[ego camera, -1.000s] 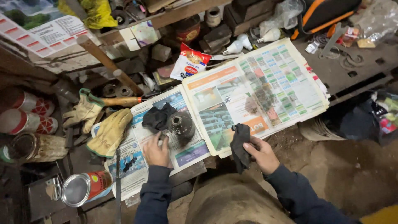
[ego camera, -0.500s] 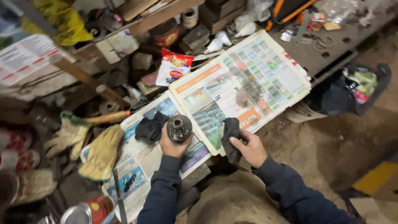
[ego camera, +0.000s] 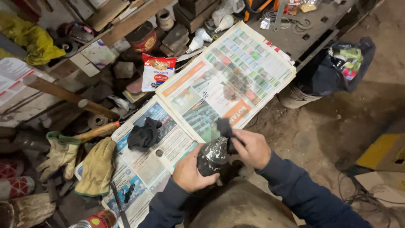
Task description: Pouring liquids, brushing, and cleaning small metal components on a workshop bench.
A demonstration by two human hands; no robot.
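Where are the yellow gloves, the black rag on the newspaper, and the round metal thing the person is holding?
yellow gloves (ego camera: 96, 166): head view, palm of nearer glove.
black rag (ego camera: 144, 134): head view, its middle.
round metal part (ego camera: 212, 155): head view, shiny side.

Black rag (ego camera: 144, 134), yellow gloves (ego camera: 96, 166), colourful newspaper (ego camera: 236, 76)

A small red-and-white snack bag (ego camera: 157, 71) is seen lying just above and left of the large open newspaper (ego camera: 230, 80), which serves as the landmark. A round rust-red tin (ego camera: 142, 37) with a dark label is found further up and left of the newspaper, beyond the bag. A black plastic bag (ego camera: 337, 67) stuffed with green and red wrappers is set to the right of the newspaper, and a red-and-yellow labelled can (ego camera: 96, 220) is partly shown far below and left of it, at the picture's bottom edge.
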